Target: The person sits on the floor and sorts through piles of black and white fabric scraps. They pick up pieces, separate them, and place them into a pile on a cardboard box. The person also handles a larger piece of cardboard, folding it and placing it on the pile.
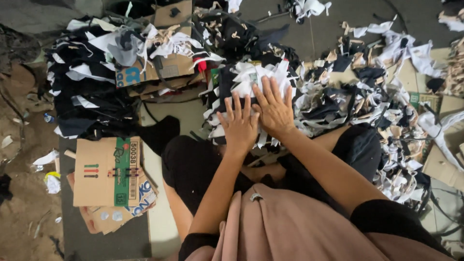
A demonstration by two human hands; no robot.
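Stack of black and white fabric scraps (251, 82) — left hand (240, 126) and right hand (273, 110) flat on top, fingers spread, touching; scrap heaps crowd both edges — bare floor (104, 241) left of flattened brown cardboard box (107, 171).

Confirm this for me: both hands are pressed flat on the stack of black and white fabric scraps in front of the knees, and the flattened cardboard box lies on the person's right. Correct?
Not quite. Both the left hand and the right hand do press flat on the stack of fabric scraps, but the flattened cardboard box lies on the person's left, as the head view shows.
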